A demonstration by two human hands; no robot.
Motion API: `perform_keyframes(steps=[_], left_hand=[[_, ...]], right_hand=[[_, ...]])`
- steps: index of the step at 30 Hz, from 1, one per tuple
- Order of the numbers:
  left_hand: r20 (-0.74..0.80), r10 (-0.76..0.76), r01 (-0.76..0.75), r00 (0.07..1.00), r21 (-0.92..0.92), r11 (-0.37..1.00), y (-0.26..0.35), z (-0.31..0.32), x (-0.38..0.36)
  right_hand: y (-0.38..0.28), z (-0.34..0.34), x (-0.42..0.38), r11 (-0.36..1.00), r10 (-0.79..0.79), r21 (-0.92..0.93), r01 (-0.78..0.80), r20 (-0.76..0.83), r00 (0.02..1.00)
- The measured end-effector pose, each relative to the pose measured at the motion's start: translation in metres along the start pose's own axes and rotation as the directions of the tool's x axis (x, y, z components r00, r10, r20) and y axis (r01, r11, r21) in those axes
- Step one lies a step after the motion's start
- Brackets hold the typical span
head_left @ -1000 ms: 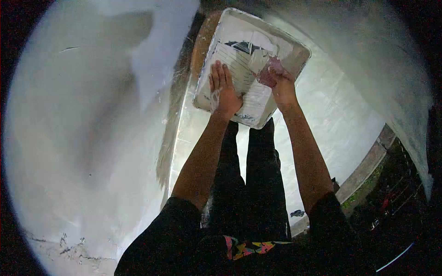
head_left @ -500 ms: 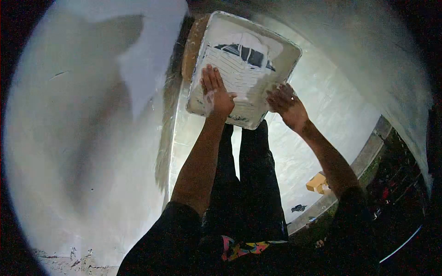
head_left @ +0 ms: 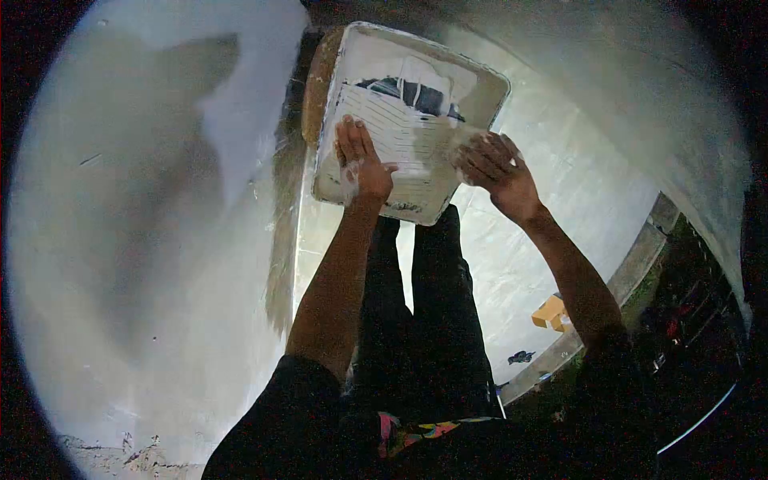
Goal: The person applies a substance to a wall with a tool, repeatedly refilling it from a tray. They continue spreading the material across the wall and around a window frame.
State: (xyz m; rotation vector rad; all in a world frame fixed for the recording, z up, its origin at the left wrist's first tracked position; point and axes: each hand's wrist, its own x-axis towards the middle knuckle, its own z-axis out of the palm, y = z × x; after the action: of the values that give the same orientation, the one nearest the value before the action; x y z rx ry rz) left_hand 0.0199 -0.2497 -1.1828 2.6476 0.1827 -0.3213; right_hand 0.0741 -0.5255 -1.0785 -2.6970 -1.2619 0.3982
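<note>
A paint tray [head_left: 488, 96] with a ribbed, white-smeared surface lies tilted in front of my legs. White paint and a dark patch show in its upper part. My left hand [head_left: 364, 164] lies over the lower left of the tray with its fingers straight, and white paint marks the hand. My right hand [head_left: 498, 170] is over the tray's right edge, its fingers stretched to the left, with white spots on it. A pale smear by its fingertips is blurred, and I cannot make out what it is.
A wall [head_left: 192, 304] with fresh light and dark patches rises on the left. A brown rounded object [head_left: 318, 88] sits behind the tray's left side. A small cardboard box [head_left: 550, 313] and a dark scrap [head_left: 521, 357] lie on the pale floor, near a concrete curb [head_left: 552, 364].
My right hand has risen slightly and its fingers reach farther out to the left. The tray and my left hand appear a little farther left in view.
</note>
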Motion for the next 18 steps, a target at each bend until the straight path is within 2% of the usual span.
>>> perform_keyframes(steps=[3,5,6,9,10,11,13,15,16,17,18], left_hand=[[0.01,-0.033,0.033,0.999,-0.003,0.999,0.003,0.003,0.001],[0.021,-0.024,0.024,1.0,0.011,1.0,0.003,0.003,-0.001],[0.033,-0.021,0.02,0.999,0.006,1.0,0.003,0.002,-0.003],[0.007,0.006,-0.006,1.0,0.002,1.0,0.004,-0.001,0.0],[-0.032,0.034,-0.034,0.999,-0.011,0.999,0.004,0.001,-0.001],[-0.068,0.06,-0.062,0.996,-0.021,0.998,0.002,0.003,-0.001],[-0.049,0.044,-0.046,0.998,-0.024,0.999,0.003,0.001,0.001],[-0.014,0.019,-0.02,1.0,-0.026,0.999,0.004,0.001,-0.002],[0.002,0.021,-0.021,1.0,-0.022,1.0,0.004,-0.001,-0.001],[0.014,0.027,-0.026,1.0,-0.016,1.0,0.003,-0.001,0.0],[0.015,0.031,-0.031,0.999,-0.013,0.999,0.004,-0.001,0.0]], right_hand=[[0.011,0.02,0.003,0.999,0.025,0.024,-0.024,-0.046,0.999],[0.014,0.019,-0.016,0.998,0.049,-0.029,-0.047,0.049,0.998],[0.015,0.022,-0.029,0.99,-0.004,-0.143,0.013,0.062,0.998],[-0.005,0.036,-0.058,0.991,0.056,-0.12,-0.05,0.047,0.997],[-0.012,0.032,-0.063,0.995,0.076,-0.068,-0.069,0.111,0.991],[-0.016,0.031,-0.066,0.994,0.036,-0.11,-0.021,0.141,0.989],[-0.025,0.003,-0.05,0.999,0.044,0.02,-0.044,0.011,0.999],[-0.018,-0.002,-0.025,0.989,0.142,0.06,-0.137,-0.09,0.986],[-0.005,0.0,-0.015,0.991,0.133,0.047,-0.128,-0.119,0.984],[0.006,-0.007,0.003,0.981,0.092,-0.159,-0.114,-0.142,0.986],[0.021,-0.001,0.012,0.993,0.098,-0.038,-0.108,-0.214,0.972]])
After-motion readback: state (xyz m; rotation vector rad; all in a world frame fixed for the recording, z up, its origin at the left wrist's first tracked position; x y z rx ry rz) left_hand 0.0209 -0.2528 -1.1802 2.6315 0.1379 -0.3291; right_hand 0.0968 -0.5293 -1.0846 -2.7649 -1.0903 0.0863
